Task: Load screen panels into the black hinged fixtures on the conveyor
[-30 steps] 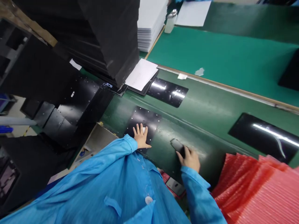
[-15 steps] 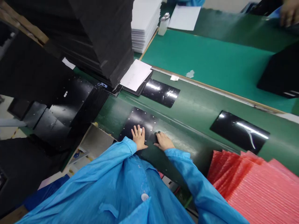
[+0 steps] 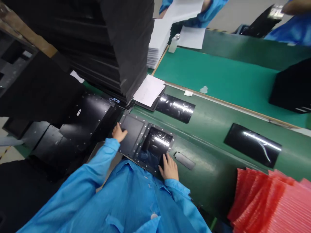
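A black folding case (image 3: 132, 134) with small pale dots along its edges lies opened flat on the green bench (image 3: 206, 187). Its right half bears a glossy black panel (image 3: 157, 139). My left hand (image 3: 118, 132) is at the left edge of the case, thumb apart from the fingers. At the right edge rests my right hand (image 3: 169, 166), fingers spread, fingertips by the panel's lower right corner. A small dark grey strip (image 3: 184, 160) lies just right of the case, touched by neither hand.
Tall black stacks (image 3: 131, 48) rise at the left. Two glossy black panels (image 3: 176, 107) (image 3: 252, 144) lie farther back. Red bubble bags (image 3: 264, 200) are at the lower right. White sheets (image 3: 149, 90) lie beside the stack. Another person's blue sleeves (image 3: 213, 11) show across the bench.
The case now lies open, showing the glossy panel. My left hand has moved left and my right hand slightly down. A small strip is now uncovered. Another person's arms have appeared over the white stack.
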Tool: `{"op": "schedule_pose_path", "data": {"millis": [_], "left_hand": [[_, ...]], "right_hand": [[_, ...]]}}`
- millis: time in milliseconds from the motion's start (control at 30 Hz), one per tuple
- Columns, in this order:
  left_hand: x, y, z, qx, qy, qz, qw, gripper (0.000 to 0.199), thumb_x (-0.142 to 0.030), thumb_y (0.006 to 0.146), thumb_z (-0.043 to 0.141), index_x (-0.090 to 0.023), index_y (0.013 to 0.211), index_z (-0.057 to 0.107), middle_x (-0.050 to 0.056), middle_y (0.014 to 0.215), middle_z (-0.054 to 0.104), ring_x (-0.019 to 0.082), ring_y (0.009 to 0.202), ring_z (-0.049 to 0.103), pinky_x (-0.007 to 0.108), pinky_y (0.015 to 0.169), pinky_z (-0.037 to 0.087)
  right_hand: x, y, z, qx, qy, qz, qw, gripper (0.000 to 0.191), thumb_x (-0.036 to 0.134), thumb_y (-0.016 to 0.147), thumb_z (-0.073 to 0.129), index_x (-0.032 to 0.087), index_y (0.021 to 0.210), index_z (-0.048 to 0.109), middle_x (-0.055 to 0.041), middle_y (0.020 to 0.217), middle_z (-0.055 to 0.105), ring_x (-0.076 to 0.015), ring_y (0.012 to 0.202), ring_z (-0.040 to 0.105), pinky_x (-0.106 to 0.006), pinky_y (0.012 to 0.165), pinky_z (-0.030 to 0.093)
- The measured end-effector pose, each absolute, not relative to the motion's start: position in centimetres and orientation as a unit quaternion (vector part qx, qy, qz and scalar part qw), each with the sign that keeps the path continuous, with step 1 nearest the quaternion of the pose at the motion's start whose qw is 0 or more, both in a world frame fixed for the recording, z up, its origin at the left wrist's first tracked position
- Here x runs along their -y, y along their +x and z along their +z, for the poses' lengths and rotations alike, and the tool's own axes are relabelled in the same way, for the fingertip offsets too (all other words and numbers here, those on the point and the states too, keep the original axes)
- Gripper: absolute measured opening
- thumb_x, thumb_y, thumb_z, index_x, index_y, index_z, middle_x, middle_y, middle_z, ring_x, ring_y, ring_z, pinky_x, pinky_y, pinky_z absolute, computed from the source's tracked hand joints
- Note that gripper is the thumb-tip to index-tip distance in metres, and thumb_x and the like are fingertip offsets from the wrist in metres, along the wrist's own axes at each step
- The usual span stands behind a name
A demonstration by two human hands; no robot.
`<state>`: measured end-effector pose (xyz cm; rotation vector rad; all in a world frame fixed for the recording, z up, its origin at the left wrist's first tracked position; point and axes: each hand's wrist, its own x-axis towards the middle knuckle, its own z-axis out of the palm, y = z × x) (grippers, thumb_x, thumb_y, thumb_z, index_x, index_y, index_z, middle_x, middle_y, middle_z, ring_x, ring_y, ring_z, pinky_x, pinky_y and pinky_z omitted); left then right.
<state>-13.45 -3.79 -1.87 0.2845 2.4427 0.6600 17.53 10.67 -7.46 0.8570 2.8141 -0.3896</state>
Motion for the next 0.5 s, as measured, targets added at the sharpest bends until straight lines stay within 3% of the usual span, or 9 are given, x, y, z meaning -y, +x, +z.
{"op": "schedule_pose_path", "data": {"millis": [67,167,300,400,500], "left_hand": [[1.2,-10.0,-3.7,-0.912,0.146,0.236,0.302,0.074,-0.033,0.072,0.06,-0.009,0.138,0.037,0.02,0.15,0.023,0.039,0.14,0.013,0.056,0.111,0.014],[-1.5,-4.6,-5.3,-0.879,0.261,0.198,0.347,0.095,-0.05,0.067,0.066,-0.009,0.144,0.027,0.018,0.154,0.009,0.04,0.14,-0.002,0.058,0.112,0.004],[-1.5,-2.8,-5.6,-0.852,0.285,0.194,0.394,0.11,-0.062,0.064,0.064,-0.005,0.146,0.018,0.02,0.153,-0.002,0.041,0.139,-0.009,0.06,0.111,0.0],[-0.3,-3.7,-4.2,-0.824,0.235,0.31,0.412,0.112,-0.059,0.059,0.07,-0.005,0.145,0.022,0.019,0.153,0.007,0.036,0.141,-0.004,0.052,0.114,0.002],[1.0,-3.4,-1.4,-0.728,0.126,0.463,0.49,0.1,-0.064,0.058,0.067,-0.007,0.136,0.04,0.022,0.143,0.037,0.035,0.134,0.031,0.047,0.111,0.025]], "right_hand": [[-9.5,15.8,-7.8,-0.908,0.368,-0.173,0.094,0.055,0.03,0.078,0.052,0.013,0.13,0.048,-0.0186,0.138,0.043,-0.034,0.128,0.039,-0.052,0.102,0.033],[-9.9,13.8,-7.7,-0.817,0.495,-0.291,0.05,0.066,0.042,0.071,0.056,0.015,0.13,0.048,-0.018,0.131,0.051,-0.0353,0.122,0.045,-0.053,0.098,0.037],[-11.8,12.1,-6.0,-0.649,0.577,-0.495,-0.041,0.076,0.063,0.06,0.056,0.01,0.114,0.057,-0.0143,0.091,0.068,-0.0315,0.088,0.063,-0.042,0.078,0.051],[-12.7,11.5,-3.9,-0.668,0.509,-0.542,-0.022,0.057,0.07,0.057,0.056,0.016,0.072,0.064,-0.0101,0.069,0.066,-0.0311,0.079,0.063,-0.04,0.073,0.05],[-15.1,11.1,-2.0,-0.69,0.39,-0.609,0.037,0.053,0.073,0.056,0.056,0.019,0.056,0.058,-0.0098,0.066,0.065,-0.0314,0.08,0.062,-0.041,0.074,0.05]]}}
